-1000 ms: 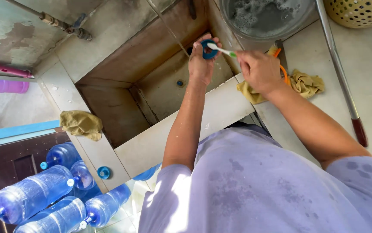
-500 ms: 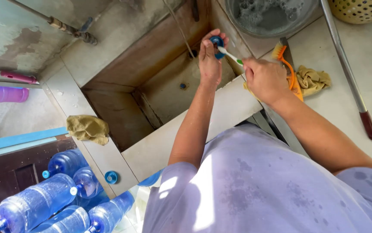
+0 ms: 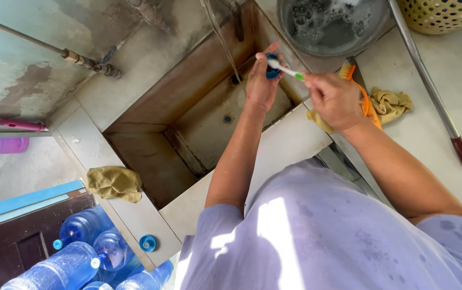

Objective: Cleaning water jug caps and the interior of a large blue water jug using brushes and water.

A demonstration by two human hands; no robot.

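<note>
Over a deep stained sink (image 3: 156, 161), my left hand (image 3: 260, 80) holds a small blue bottle cap (image 3: 272, 69). My right hand (image 3: 334, 99) grips a toothbrush (image 3: 284, 69) with a white and green handle, its bristles pressed into the cap. A thin stream of water (image 3: 221, 40) falls into the sink just left of my left hand. A second blue cap (image 3: 227, 118) lies on the sink bottom.
A metal basin of soapy water (image 3: 327, 21) sits at the top, with a yellow basket (image 3: 445, 16) to its right. An orange scrub brush (image 3: 368, 99) and a yellow rag (image 3: 392, 102) lie on the counter beside a long metal handle (image 3: 429, 86). Blue water bottles (image 3: 81, 252), another rag (image 3: 114, 182) and a loose blue cap (image 3: 147, 243) are at lower left.
The view has shifted a little, so both hands sit further right in the frame. The toothbrush keeps working at the cap, and the grips are unchanged.
</note>
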